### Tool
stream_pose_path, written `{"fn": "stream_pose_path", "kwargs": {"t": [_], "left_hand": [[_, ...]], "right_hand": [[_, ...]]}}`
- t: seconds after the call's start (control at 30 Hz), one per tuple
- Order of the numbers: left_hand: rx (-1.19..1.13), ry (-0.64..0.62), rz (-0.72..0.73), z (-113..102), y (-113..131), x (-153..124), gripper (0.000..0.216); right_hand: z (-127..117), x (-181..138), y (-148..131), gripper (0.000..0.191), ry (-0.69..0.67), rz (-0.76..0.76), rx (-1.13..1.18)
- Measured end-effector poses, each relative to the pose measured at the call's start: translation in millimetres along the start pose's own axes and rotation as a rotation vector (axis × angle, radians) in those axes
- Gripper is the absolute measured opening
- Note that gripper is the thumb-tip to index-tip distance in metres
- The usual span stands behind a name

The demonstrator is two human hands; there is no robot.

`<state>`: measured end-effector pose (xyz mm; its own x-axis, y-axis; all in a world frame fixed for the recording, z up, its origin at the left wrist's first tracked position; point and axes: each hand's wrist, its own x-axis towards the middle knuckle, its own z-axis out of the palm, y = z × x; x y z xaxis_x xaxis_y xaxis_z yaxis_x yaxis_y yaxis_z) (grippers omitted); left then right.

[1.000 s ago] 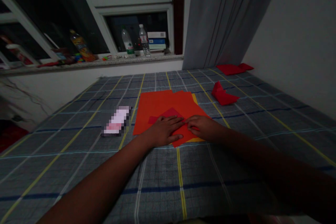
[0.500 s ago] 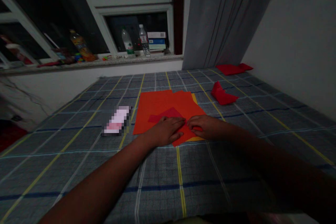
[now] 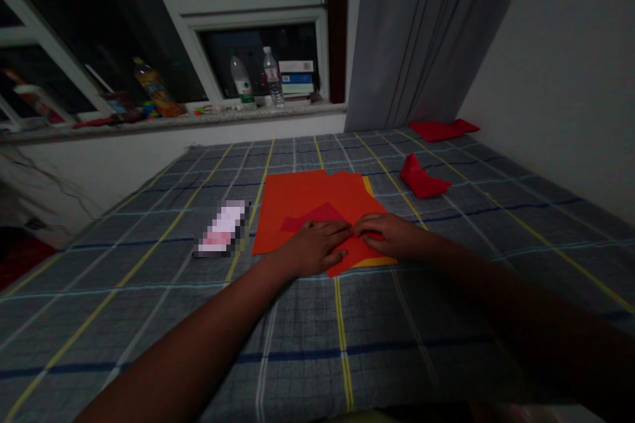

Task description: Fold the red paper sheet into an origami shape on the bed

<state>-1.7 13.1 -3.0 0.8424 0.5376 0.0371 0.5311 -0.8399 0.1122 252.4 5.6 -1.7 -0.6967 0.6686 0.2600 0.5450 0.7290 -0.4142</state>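
Observation:
A folded dark red paper lies on a stack of orange sheets spread over a grey plaid bedsheet. My left hand lies flat on the red paper, fingers stretched toward the right. My right hand presses on the paper's right part, fingers together and pointing left, the fingertips of both hands almost meeting. A yellow sheet peeks out from under the stack beside my right wrist.
A blurred pink-white flat object lies left of the sheets. A folded red paper shape and flat red pieces sit at the back right. Bottles and books stand on the windowsill. A grey curtain hangs at the right.
My right hand has slid slightly along the red paper; my left hand stays pressed on it. The view has barely shifted.

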Motion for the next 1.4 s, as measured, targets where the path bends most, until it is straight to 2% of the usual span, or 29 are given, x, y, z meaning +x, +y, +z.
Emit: {"fn": "stream_pose_path", "kwargs": {"t": [0.2,0.4,0.7,1.4], "left_hand": [[0.000,-0.002,-0.011,0,0,0,0.056],[0.010,-0.006,-0.010,0,0,0,0.055],[0.051,-0.007,-0.023,2,-1,-1,0.057],[0.027,-0.019,-0.047,1,-2,-1,0.057]], "right_hand": [[9,2,5,0.028,0.084,0.041,-0.111],[13,1,11,0.034,0.029,0.033,-0.160],[16,0,13,0.038,0.044,0.038,-0.160],[16,3,1,0.038,0.031,0.051,-0.285]]}}
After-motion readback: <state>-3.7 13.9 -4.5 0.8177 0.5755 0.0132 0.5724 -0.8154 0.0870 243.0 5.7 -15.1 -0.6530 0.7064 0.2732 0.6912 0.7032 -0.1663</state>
